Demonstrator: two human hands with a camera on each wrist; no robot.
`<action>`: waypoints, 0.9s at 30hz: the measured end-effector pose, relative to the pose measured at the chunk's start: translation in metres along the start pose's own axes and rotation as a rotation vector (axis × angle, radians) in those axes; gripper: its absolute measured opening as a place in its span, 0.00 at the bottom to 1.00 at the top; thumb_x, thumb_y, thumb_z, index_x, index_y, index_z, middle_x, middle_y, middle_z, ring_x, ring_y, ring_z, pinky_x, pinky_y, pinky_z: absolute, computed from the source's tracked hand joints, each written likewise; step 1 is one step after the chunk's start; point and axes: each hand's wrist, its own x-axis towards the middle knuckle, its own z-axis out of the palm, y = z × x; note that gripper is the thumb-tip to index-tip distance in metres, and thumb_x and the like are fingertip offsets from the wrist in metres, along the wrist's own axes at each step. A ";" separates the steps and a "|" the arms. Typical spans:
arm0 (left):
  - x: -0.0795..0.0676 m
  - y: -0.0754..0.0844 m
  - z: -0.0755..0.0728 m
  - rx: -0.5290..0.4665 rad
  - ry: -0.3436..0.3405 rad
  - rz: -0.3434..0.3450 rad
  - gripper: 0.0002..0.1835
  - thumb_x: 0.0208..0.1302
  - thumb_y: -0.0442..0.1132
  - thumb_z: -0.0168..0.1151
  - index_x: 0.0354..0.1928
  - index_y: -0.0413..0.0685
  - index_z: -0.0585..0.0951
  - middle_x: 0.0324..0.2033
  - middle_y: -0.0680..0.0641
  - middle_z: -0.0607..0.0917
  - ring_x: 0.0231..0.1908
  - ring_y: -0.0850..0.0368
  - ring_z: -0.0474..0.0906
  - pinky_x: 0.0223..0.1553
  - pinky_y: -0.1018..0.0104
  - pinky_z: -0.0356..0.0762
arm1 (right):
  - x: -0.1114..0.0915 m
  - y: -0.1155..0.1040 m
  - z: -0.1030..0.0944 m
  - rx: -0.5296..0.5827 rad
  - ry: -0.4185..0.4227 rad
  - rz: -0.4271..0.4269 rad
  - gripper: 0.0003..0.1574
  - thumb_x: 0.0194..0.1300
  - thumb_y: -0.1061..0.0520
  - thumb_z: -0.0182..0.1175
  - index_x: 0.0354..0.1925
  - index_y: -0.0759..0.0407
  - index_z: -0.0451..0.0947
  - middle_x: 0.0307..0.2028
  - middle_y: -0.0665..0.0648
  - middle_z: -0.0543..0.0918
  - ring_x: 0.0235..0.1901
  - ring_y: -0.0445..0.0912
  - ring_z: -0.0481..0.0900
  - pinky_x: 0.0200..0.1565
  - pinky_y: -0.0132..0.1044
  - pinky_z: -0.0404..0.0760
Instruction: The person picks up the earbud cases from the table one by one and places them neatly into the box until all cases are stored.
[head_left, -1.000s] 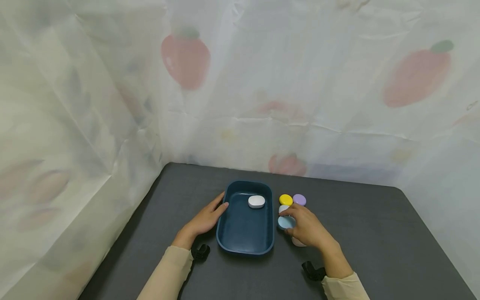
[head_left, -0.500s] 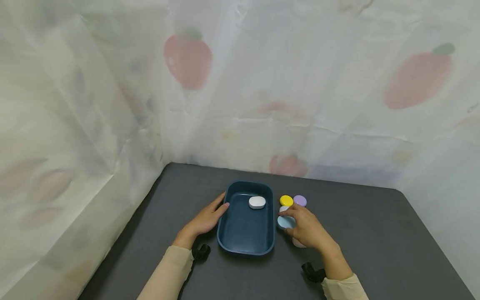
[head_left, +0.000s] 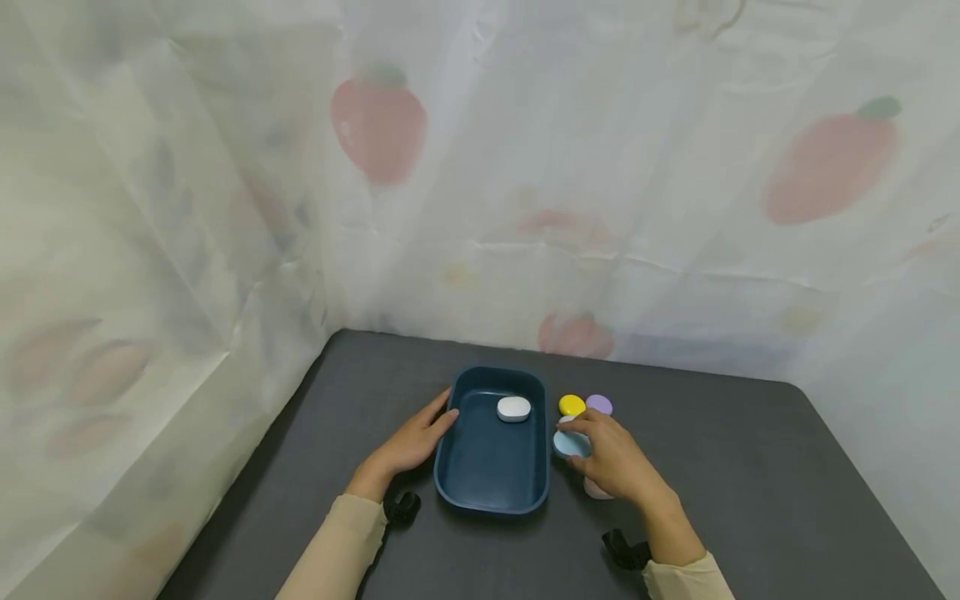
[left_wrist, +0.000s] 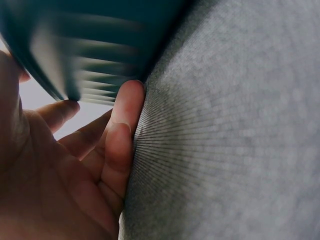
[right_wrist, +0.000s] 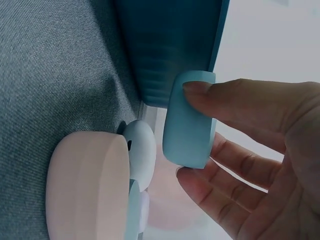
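Observation:
My left hand (head_left: 408, 440) lies at the left side of a dark blue tray (head_left: 491, 492), its thumb over the rim and its other fingers along the outer wall. A white oval case (head_left: 513, 408) lies inside the tray, toward the far right. To the right of the tray, my right hand (head_left: 617, 454) pinches a light blue rounded case (right_wrist: 189, 122) between thumb and fingers. In the right wrist view this case is raised off the table. A pale pink case (right_wrist: 85, 185) is partly hidden beneath the hand in the head view.
Beyond the right hand sit a yellow case (head_left: 572, 405) and a purple case (head_left: 599, 404). A white case (right_wrist: 140, 154) is close by, partly covered by the fingers in the head view. The grey table (head_left: 750, 467) ends at a patterned curtain (head_left: 645, 167).
The light blue case has shifted very slightly toward the tray in the right hand's pinch. The head view has tilted a little upward. The left hand and tray look unchanged.

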 end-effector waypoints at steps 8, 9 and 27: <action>0.000 0.000 0.000 -0.001 0.000 0.002 0.38 0.77 0.70 0.44 0.83 0.71 0.51 0.82 0.53 0.54 0.82 0.44 0.49 0.78 0.35 0.49 | 0.000 -0.002 0.000 0.012 0.030 -0.009 0.29 0.57 0.60 0.78 0.58 0.55 0.85 0.53 0.56 0.83 0.53 0.52 0.82 0.51 0.52 0.82; 0.000 0.000 0.000 0.000 0.001 0.003 0.38 0.77 0.70 0.44 0.83 0.71 0.51 0.82 0.53 0.54 0.82 0.44 0.49 0.78 0.35 0.49 | 0.000 -0.003 -0.001 0.015 0.034 -0.010 0.29 0.57 0.60 0.78 0.58 0.55 0.86 0.53 0.56 0.83 0.53 0.52 0.82 0.51 0.51 0.82; -0.001 0.000 0.001 -0.001 -0.002 -0.005 0.39 0.77 0.70 0.44 0.83 0.70 0.51 0.82 0.53 0.54 0.82 0.43 0.50 0.78 0.35 0.50 | -0.001 -0.010 -0.007 0.002 0.082 -0.033 0.30 0.59 0.59 0.78 0.60 0.55 0.85 0.52 0.55 0.84 0.53 0.51 0.81 0.52 0.51 0.83</action>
